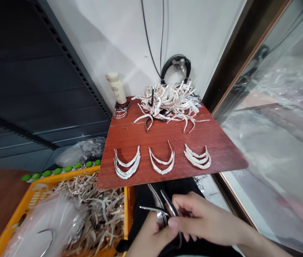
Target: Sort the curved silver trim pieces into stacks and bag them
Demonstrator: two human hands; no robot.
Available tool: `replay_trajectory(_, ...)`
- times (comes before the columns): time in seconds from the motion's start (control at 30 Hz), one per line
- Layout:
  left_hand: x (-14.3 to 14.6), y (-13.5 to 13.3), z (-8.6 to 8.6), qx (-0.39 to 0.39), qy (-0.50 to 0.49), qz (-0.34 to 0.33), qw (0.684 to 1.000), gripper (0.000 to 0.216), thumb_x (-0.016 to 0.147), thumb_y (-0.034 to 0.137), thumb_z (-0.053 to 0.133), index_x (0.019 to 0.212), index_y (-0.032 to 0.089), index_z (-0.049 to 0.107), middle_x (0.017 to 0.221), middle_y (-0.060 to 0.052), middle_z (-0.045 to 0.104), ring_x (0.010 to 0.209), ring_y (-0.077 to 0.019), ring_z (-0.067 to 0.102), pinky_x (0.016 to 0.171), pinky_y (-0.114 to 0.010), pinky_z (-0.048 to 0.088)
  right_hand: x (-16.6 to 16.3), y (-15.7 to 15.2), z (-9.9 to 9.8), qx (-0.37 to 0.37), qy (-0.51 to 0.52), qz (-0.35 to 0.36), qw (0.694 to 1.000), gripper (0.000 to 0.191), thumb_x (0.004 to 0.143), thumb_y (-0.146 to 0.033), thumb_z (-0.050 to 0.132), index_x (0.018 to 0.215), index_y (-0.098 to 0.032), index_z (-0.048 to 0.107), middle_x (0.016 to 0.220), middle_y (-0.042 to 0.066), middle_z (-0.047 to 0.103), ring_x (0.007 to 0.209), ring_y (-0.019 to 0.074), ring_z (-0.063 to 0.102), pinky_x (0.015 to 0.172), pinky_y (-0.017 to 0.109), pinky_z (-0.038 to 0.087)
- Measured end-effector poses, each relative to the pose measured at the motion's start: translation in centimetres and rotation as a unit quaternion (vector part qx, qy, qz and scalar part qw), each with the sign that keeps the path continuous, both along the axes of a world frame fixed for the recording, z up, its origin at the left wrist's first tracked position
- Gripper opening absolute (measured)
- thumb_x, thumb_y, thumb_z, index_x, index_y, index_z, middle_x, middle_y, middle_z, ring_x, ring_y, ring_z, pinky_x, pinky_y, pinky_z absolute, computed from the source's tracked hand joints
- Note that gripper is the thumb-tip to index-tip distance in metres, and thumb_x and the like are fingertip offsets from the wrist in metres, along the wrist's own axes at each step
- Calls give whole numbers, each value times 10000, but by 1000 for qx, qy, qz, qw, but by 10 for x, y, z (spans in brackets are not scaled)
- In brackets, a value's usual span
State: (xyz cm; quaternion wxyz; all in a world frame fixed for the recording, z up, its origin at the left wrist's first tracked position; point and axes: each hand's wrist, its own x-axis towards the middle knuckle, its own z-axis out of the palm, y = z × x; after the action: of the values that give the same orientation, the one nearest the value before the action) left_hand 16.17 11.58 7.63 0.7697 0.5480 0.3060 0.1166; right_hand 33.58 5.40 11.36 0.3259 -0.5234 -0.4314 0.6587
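Observation:
My left hand (151, 233) is closed around a bundle of thin curved strips (160, 208), shiny silver with some dark faces. My right hand (202, 214) meets it over my lap, its fingers closed on a dark curved strip (169, 202) with a bright edge. The two thumbs are close together, and the fingers partly hide the lower ends of the strips. Just beyond, silver-white curved strips lie nested in three groups on the red-brown board: a left group (126, 171), a middle group (163, 167) and a right group (200, 161).
A tangled heap of strips (170, 101) covers the back of the board (221, 150). Near its left corner a pale tube (117, 88) stands by stacked rings. A coiled black cable (164, 71) rests at the wall. The yellow crate (16, 217) holds many strips and a plastic bag (49, 221).

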Motion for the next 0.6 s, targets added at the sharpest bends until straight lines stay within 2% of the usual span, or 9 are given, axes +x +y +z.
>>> replay_trajectory(0.07, -7, -2, -7, 9, 45, 3, 999, 516, 747, 703, 597, 781, 192, 662, 692, 7, 549, 671, -128, 440, 720, -257, 432, 0, -3, -2, -9, 12, -3, 1000, 334, 886, -468, 625, 785, -170, 512, 617, -40, 575, 508, 61, 506, 456, 145, 372)
replay_trajectory(0.17, -19, -4, -18, 27, 115, 26, 993, 561, 783, 718, 537, 923, 196, 687, 863, -35, 629, 810, -171, 523, 803, -290, 428, 0, -5, -3, -37, 53, -23, 998, 390, 892, -529, 593, 782, -165, 504, 598, -40, 564, 465, 43, 479, 432, 131, 367)
replay_trajectory(0.23, -24, -6, -20, 19, 122, 39, 992, 615, 783, 732, 523, 1049, 201, 682, 962, -53, 649, 872, -188, 545, 838, -304, 423, -2, -5, -4, -57, 84, -33, 994, 416, 893, -559, 578, 794, -160, 511, 569, -49, 545, 431, 33, 454, 412, 121, 354)
replay_trajectory(0.3, -25, -5, -19, 8, 97, 30, 995, 644, 766, 736, 545, 1100, 199, 671, 945, -48, 649, 828, -173, 544, 804, -293, 424, -4, -5, -6, -62, 108, -41, 991, 438, 886, -580, 573, 799, -156, 514, 559, -51, 540, 414, 28, 445, 398, 115, 348)
replay_trajectory(0.37, -21, -4, -15, 22, 65, -8, 998, 600, 777, 715, 555, 1036, 189, 685, 869, -35, 638, 764, -151, 526, 751, -270, 417, -8, -3, -10, -59, 127, -53, 989, 458, 873, -599, 578, 787, -156, 499, 568, -45, 551, 411, 29, 455, 394, 117, 359)
replay_trajectory(0.43, -15, -1, -10, 63, 58, -34, 996, 545, 830, 690, 497, 892, 186, 693, 789, -26, 626, 739, -143, 514, 729, -255, 406, -11, -2, -16, -55, 138, -61, 987, 465, 857, -606, 594, 787, -158, 489, 588, -32, 572, 422, 40, 480, 401, 127, 386)
replay_trajectory(0.5, -9, 2, -4, 97, 65, -48, 992, 572, 875, 684, 404, 764, 186, 662, 741, -23, 624, 723, -141, 515, 728, -247, 404, -12, -2, -22, -47, 131, -63, 988, 448, 856, -587, 610, 806, -156, 498, 626, -13, 602, 452, 52, 511, 423, 139, 417)
replay_trajectory(0.6, -7, 5, 1, 116, 94, -100, 984, 653, 884, 720, 287, 686, 186, 607, 689, -19, 607, 688, -140, 508, 702, -243, 404, -9, -3, -24, -23, 93, -52, 994, 394, 879, -531, 613, 833, -151, 521, 695, 11, 638, 509, 58, 537, 465, 142, 438)
